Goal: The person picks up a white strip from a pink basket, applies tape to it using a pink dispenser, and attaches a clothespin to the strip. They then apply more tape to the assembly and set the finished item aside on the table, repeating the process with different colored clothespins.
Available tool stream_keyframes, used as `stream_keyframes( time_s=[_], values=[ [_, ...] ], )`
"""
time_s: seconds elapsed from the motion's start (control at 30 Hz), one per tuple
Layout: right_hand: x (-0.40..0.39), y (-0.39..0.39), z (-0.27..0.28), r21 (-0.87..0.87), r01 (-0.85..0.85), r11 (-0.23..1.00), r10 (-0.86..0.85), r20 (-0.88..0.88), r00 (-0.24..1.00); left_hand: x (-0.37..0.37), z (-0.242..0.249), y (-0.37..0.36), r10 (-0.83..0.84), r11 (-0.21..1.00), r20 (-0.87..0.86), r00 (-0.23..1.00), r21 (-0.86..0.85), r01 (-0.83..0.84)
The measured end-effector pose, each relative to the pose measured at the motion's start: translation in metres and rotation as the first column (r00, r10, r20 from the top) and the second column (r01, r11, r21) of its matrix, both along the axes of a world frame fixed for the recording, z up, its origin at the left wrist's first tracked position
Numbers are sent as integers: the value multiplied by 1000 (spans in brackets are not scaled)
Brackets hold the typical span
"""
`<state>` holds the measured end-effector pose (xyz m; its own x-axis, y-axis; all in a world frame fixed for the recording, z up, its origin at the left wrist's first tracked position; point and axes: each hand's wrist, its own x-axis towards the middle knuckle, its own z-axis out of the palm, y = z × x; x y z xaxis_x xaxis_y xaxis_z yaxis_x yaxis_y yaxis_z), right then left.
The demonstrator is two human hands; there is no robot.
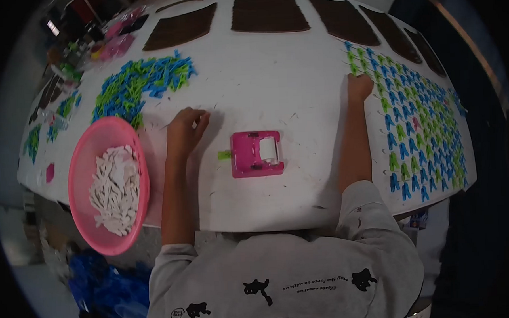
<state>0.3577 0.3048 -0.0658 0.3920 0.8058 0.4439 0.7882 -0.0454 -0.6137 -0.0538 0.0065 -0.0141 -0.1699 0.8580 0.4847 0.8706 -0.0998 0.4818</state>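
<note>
Two bare hands over a white table of blue and green clips.
The right hand (pixel 360 87) is closed at the edge of the clip rows (pixel 415 123); the left hand (pixel 188 129) curls between a pink basin (pixel 81 189) of white pieces (pixel 117 190) and a magenta dispenser (pixel 244 155).
</note>
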Motion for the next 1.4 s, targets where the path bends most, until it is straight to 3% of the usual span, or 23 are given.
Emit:
stream_keyframes(
  time_s=[0.07,0.13,0.17,0.23,0.27,0.37,0.43,0.47,0.53,0.67,0.73,0.97,1.03,1.07,1.1,1.13,1.17,1.23,1.27,1.33,1.4],
  values=[
    [-3,-12,7,-1,-43,999,43,53,998,-14,-8,0,90,996,13,996,14,-91],
    [-6,-25,16,-202,-78,976,84,22,996,-28,-17,2,218,974,-91,972,81,-210],
    [-9,-30,11,-205,-95,974,104,36,994,-32,-17,2,237,970,-77,968,75,-231],
    [-13,-42,-8,22,-175,984,172,101,980,-36,-17,0,323,946,-56,945,41,-321],
    [-16,-52,-8,7,-186,983,184,114,976,-45,-22,3,333,943,-46,942,24,-332],
    [-32,-88,4,9,-237,971,229,230,946,-67,-35,-5,251,968,-11,968,15,-251],
    [-35,-111,7,60,-304,951,276,285,918,-73,-15,-15,103,935,148,984,-351,-45],
    [-36,-122,5,56,-304,951,276,288,917,-71,-10,-21,103,934,152,983,-354,-43],
    [-40,-142,4,94,-447,890,393,338,855,-65,-4,-28,70,856,220,973,-515,55],
    [-53,-176,10,68,-567,821,511,355,783,-71,-11,-25,68,835,205,976,-547,57],
    [-58,-181,9,134,-621,773,559,320,765,-73,-13,-25,4,879,100,995,-475,44],
    [-82,-215,43,250,-674,695,664,138,735,-30,15,-22,-5,976,182,983,-213,45],
    [-95,-236,58,255,-727,637,770,-186,610,5,20,-16,-264,947,102,959,217,237],
    [-101,-245,60,256,-758,600,797,-268,541,23,20,-16,-285,941,107,952,220,257],
    [-107,-252,61,264,-780,568,811,-345,474,42,21,-15,-324,915,2,946,256,313],
    [-112,-260,63,272,-802,531,836,-324,444,59,22,-14,-363,879,-105,926,291,378],
    [-117,-267,64,276,-821,500,856,-302,420,73,23,-14,-406,858,-99,908,301,416],
    [-119,-271,68,283,-869,406,913,-95,396,91,23,-18,-499,770,-243,832,317,554],
    [-117,-271,66,280,-854,439,897,-92,432,96,20,-20,-531,747,-240,813,321,583],
    [-112,-271,60,271,-906,326,902,-375,212,99,14,-25,-592,794,110,799,247,555],
    [-107,-271,63,247,-904,350,890,-387,239,99,17,-23,-599,777,32,800,265,571]
  ],
)
